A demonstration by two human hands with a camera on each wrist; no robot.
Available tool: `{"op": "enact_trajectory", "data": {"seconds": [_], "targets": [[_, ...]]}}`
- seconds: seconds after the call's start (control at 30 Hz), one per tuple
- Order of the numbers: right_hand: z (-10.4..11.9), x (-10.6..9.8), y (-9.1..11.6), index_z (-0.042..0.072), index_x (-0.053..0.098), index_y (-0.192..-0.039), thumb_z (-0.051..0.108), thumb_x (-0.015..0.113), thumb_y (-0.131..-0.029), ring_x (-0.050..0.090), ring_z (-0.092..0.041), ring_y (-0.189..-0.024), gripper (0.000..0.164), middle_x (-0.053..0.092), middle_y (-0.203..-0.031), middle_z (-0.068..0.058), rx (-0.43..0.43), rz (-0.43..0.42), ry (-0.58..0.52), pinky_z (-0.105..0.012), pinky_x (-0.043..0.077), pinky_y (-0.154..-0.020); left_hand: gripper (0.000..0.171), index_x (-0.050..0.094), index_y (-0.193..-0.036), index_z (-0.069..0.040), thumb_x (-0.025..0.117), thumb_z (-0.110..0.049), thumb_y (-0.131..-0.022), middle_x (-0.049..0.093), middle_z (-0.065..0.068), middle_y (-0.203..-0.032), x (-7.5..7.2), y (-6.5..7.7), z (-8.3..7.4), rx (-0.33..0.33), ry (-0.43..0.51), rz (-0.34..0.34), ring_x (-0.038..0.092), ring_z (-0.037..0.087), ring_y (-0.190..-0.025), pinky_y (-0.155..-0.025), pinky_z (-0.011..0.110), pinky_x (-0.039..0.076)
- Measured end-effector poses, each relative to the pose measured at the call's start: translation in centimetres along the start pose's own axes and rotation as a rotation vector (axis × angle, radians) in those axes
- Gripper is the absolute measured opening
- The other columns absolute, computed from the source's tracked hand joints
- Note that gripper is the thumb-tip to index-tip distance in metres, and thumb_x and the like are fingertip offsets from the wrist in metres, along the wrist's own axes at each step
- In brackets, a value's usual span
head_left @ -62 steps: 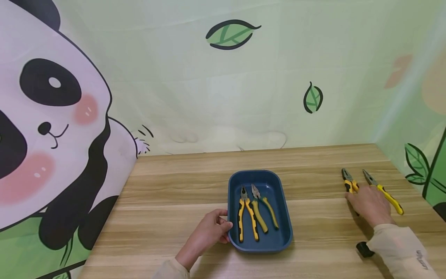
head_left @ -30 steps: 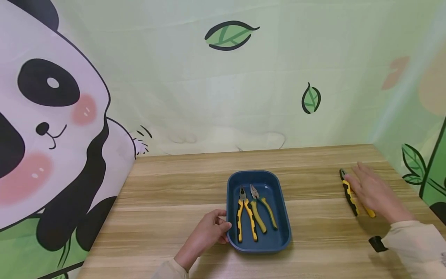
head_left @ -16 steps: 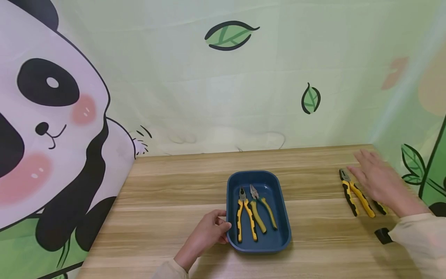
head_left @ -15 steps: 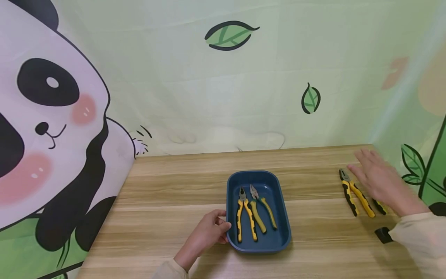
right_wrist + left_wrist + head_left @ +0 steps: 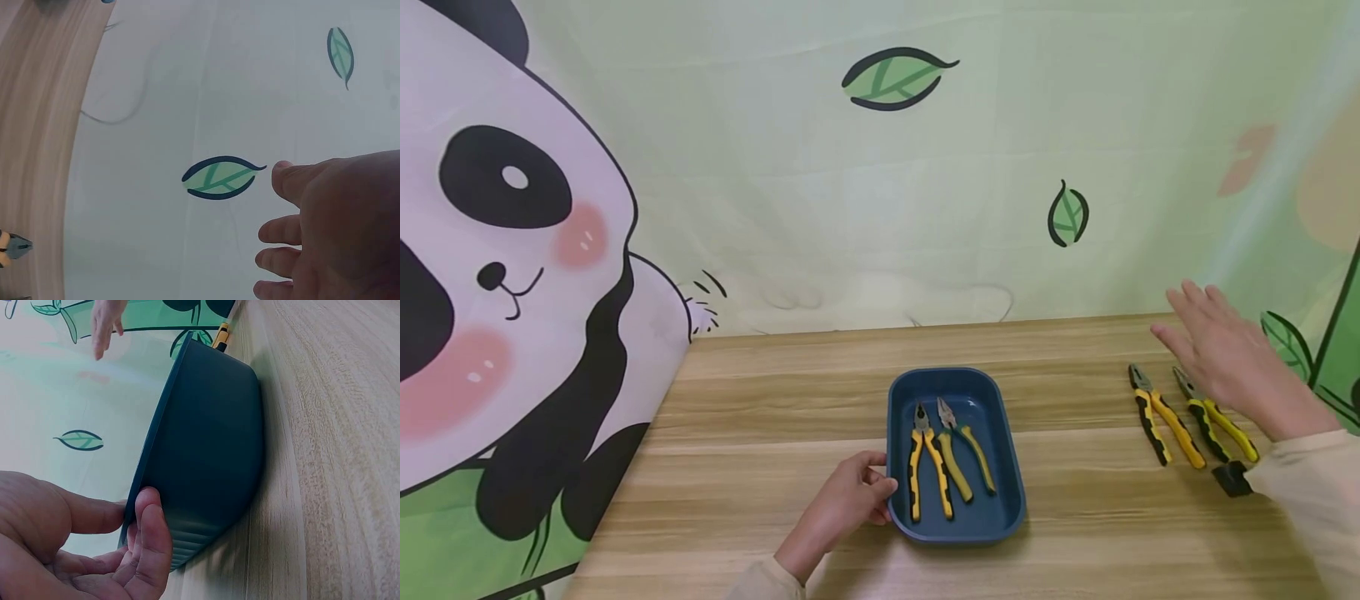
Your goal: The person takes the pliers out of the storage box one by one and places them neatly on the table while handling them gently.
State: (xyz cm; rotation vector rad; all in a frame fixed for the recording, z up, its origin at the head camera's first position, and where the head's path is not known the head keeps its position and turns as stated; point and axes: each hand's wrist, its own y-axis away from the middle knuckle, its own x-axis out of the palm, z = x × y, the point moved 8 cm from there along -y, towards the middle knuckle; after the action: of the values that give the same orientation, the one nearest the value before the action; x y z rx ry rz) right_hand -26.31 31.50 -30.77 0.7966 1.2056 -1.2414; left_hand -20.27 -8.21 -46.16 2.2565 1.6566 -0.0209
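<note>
A blue rectangular tray (image 5: 1017,467) stands on the wooden table. Inside lie two pliers side by side: yellow-and-black combination pliers (image 5: 917,467) and pliers with yellow-green handles (image 5: 957,467). My left hand (image 5: 848,490) pinches the tray's left rim between thumb and fingers, as the left wrist view shows up close on the tray wall (image 5: 206,425). My right hand (image 5: 1232,358) is raised with fingers extended and holds nothing. Below it on the table lie yellow-and-black combination pliers (image 5: 1178,425) and long-nose pliers (image 5: 1206,429), both with handles spread; the raised hand overlaps the long-nose pair's right side.
The wooden table (image 5: 775,392) ends at the back against a pale green cloth backdrop (image 5: 775,167) printed with leaves and a panda (image 5: 512,275). A black strap piece (image 5: 1232,479) sits at the right sleeve, close to the long-nose pliers' handles.
My right hand has left the pliers on the right and risen up and away, uncovering both pairs, which now lie closer together. My left hand and the tray have stayed put.
</note>
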Motion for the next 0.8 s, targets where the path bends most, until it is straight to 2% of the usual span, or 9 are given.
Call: {"op": "enact_trajectory", "data": {"seconds": [0.2,0.4,0.67,0.8], "targets": [[0.5,-1.4,-0.5,-0.006,0.009,-0.145,0.038,0.025,-0.102,-0.012,-0.041,-0.135,0.064,-0.003,-0.149,-0.027,-0.022,-0.03,0.018,-0.064,-0.001,-0.103,0.04,0.045,-0.126,0.009,0.058,-0.002,-0.089,0.059,0.018,-0.083,0.0,0.0,0.1,-0.002,-0.004,-0.003,0.06,0.017,-0.058,-0.052,0.033,0.054],[0.9,-2.3,-0.8,-0.003,0.009,-0.146,0.041,0.024,-0.102,-0.014,-0.037,-0.136,0.065,-0.005,-0.151,-0.023,0.0,-0.058,0.033,-0.072,0.003,-0.097,0.041,0.046,-0.126,0.008,0.059,-0.003,-0.089,0.059,0.017,-0.083,0.0,0.0,0.0,-0.001,-0.008,-0.005,0.06,0.017,-0.058,-0.052,0.033,0.055],[2.0,-3.5,-1.2,-0.006,0.011,-0.145,0.04,0.026,-0.102,-0.011,-0.039,-0.136,0.065,-0.002,-0.15,-0.026,-0.011,-0.106,0.042,-0.065,0.002,-0.104,0.04,0.046,-0.126,0.008,0.058,-0.003,-0.09,0.059,0.017,-0.083,-0.1,-0.1,0.0,-0.011,-0.016,-0.005,0.06,0.016,-0.057,-0.053,0.035,0.055],[2.4,-3.5,-1.3,-0.005,0.009,-0.146,0.041,0.026,-0.101,-0.014,-0.037,-0.136,0.066,-0.005,-0.15,-0.025,-0.007,-0.092,0.041,-0.063,0.001,-0.105,0.039,0.046,-0.125,0.008,0.058,-0.003,-0.09,0.059,0.018,-0.083,-0.1,-0.1,0.1,-0.015,-0.01,-0.002,0.06,0.015,-0.056,-0.053,0.035,0.055]]}}
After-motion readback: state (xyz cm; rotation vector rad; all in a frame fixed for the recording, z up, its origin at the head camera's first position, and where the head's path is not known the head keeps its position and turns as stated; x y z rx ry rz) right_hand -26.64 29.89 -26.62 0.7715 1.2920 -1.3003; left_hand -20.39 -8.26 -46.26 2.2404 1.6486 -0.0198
